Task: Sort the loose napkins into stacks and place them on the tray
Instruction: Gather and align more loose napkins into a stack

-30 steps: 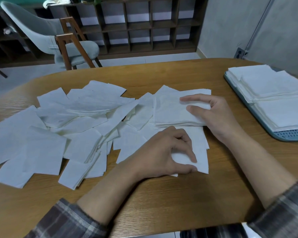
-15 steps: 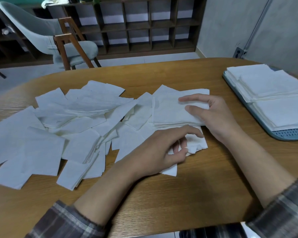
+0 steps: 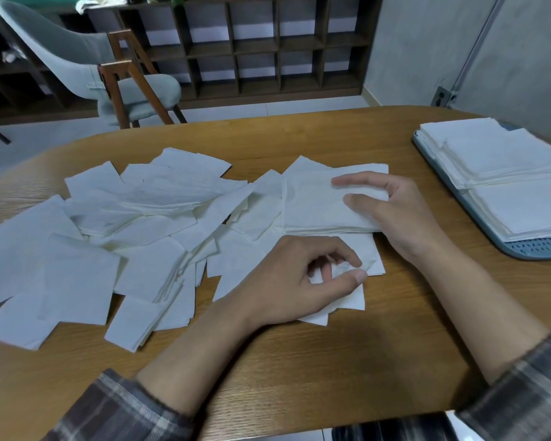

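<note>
left hand (image 3: 287, 281) pinching napkin (image 3: 347, 302), right hand (image 3: 401, 218) resting

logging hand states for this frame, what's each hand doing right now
Left hand: closed, pinching a loose napkin between thumb and fingers.
Right hand: open, fingers resting on the napkin stack.

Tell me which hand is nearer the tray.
Right. The right hand rests on the napkin stack just left of the tray; the left hand pinches a loose napkin farther left.

White loose napkins (image 3: 80, 275) sprawl overlapping left of a squared stack (image 3: 312, 205); more stacks (image 3: 503, 154) fill the blue-grey tray (image 3: 528, 249).
</note>
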Demonstrator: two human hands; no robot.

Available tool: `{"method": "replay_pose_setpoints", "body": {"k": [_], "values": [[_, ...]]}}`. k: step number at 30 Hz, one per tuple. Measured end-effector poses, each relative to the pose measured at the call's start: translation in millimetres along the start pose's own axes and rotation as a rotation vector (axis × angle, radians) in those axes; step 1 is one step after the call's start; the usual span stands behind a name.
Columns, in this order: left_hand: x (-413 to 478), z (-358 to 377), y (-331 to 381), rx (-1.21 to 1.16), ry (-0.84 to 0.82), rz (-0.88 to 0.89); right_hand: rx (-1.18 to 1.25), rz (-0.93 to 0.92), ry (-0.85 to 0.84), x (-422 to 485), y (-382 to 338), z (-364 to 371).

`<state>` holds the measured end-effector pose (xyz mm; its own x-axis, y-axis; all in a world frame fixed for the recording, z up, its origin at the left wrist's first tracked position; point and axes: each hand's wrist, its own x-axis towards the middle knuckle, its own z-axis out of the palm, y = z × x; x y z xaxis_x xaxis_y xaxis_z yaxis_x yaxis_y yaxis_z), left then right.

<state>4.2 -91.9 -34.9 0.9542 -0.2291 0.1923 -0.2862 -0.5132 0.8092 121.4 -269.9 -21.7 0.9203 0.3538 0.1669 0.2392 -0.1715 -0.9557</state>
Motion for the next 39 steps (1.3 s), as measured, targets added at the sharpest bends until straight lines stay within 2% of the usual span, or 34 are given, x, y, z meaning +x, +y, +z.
{"method": "replay_pose_setpoints", "body": {"k": [6, 10, 15, 19, 24, 28, 30, 32, 35, 37, 39], "values": [[4.4, -2.3, -2.5, -0.097, 0.173, -0.054, 0.001, -0.016, -0.005, -1.2, -3.2, 0.7], [5.7, -9.3, 0.6, -0.27, 0.252, -0.173, 0.022, -0.008, 0.004, -0.9, -2.4, 1.0], [6.8, -12.1, -0.7, -0.284, 0.316, -0.205, 0.024, -0.003, 0.011, -1.3, -4.2, 1.8], [7.4, -14.9, -7.0, -0.175, 0.249, -0.162, -0.003, -0.06, 0.012, -2.1, -6.5, 0.4], [4.0, -24.9, 3.8, -0.08, 0.123, 0.011, 0.01, -0.127, -0.026, -2.5, -4.3, -0.6], [2.0, -33.6, 9.2, -0.174, 0.112, -0.002, 0.031, -0.114, -0.022, -0.7, -2.2, -0.3], [0.9, -38.7, 10.4, -0.212, 0.145, -0.001, 0.08, -0.071, -0.043, 0.1, -2.7, 0.7], [1.1, -44.2, 10.4, -0.246, 0.219, 0.001, 0.236, 0.019, -0.088, -1.3, -4.9, 2.2], [4.6, -47.1, 5.3, -0.214, 0.341, -0.038, 0.374, 0.134, -0.254, -3.0, -6.5, 3.9], [7.6, -46.4, 1.6, -0.143, 0.375, -0.06, 0.436, 0.122, -0.337, -4.6, -5.2, 7.0], [8.9, -46.1, -2.4, -0.114, 0.38, -0.078, 0.442, 0.108, -0.335, -5.2, -4.6, 10.3]]}}
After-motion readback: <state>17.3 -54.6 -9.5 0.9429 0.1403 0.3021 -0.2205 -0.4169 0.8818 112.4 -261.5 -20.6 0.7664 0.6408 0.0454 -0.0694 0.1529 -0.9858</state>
